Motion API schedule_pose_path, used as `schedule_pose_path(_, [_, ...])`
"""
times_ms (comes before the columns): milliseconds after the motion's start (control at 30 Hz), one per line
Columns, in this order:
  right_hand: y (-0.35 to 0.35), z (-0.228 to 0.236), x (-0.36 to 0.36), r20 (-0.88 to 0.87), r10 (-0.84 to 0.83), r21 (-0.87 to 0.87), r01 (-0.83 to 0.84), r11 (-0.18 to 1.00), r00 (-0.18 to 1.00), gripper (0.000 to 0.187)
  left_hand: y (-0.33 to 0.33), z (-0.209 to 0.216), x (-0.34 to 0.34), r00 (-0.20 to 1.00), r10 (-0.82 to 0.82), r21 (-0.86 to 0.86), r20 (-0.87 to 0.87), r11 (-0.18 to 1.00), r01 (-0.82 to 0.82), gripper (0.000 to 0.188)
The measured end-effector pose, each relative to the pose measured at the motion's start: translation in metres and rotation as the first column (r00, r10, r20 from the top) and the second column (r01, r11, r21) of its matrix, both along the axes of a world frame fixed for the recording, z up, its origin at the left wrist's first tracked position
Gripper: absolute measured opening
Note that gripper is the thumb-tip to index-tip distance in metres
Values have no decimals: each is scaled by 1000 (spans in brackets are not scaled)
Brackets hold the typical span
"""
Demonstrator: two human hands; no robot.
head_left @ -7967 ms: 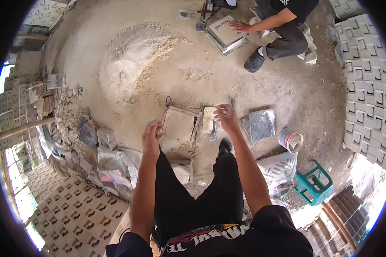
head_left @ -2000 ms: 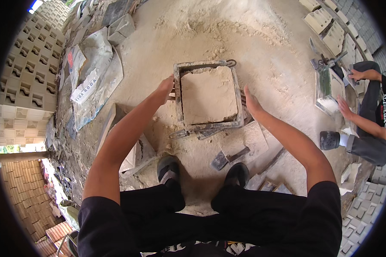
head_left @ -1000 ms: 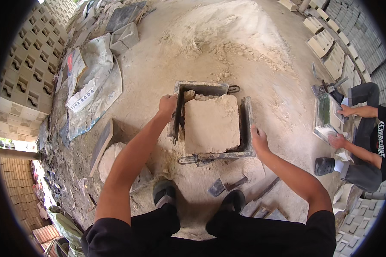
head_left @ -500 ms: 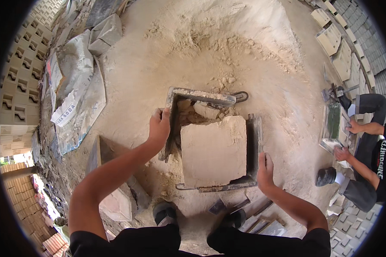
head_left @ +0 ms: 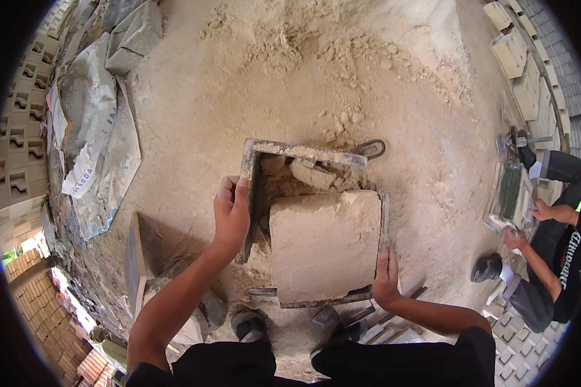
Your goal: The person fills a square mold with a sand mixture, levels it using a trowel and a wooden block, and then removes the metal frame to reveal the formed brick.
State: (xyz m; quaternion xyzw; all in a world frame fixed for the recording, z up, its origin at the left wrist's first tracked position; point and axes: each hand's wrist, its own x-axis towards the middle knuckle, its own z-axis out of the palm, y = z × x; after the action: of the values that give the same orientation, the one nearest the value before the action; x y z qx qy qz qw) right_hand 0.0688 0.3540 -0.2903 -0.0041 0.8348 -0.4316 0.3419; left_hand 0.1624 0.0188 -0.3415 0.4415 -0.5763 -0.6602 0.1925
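Observation:
A squared block of pale, sandy material point(head_left: 323, 251) stands in front of my feet, its upper edge rough and crumbly. Around it are two L-shaped parts of a mould frame. My left hand point(head_left: 231, 209) is closed on the wall of the far-left frame part point(head_left: 303, 150), which stands apart from the block. My right hand point(head_left: 386, 280) grips the near-right frame part point(head_left: 385, 216), whose side lies close against the block's right face. Broken lumps point(head_left: 313, 173) lie between the block and the far frame wall. My fingertips behind the walls are partly hidden.
Loose sand and clods point(head_left: 348, 116) cover the ground beyond. Left are a torn sack point(head_left: 97, 129), an angled board point(head_left: 135, 258) and stacked blocks point(head_left: 19, 155). At the right, a person point(head_left: 555, 238) sits handling a framed piece point(head_left: 511, 193). Scraps lie by my feet.
The right frame part has come in against the block, narrowing the dark gap on that side. My left hand and its frame part sit slightly farther from the block. The whole view has shifted somewhat.

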Motion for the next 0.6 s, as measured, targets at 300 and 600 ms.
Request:
schedule_pose_path(300, [15, -24, 6, 56, -150, -122, 156, 980, 987, 56, 5, 1, 0, 1000, -21, -2, 16, 1000, 21, 22])
schedule_pose_path(600, [0, -26, -17, 426, -197, -416, 384, 824, 883, 54, -2, 3, 15, 996, 92, -342, -15, 935, -92, 35])
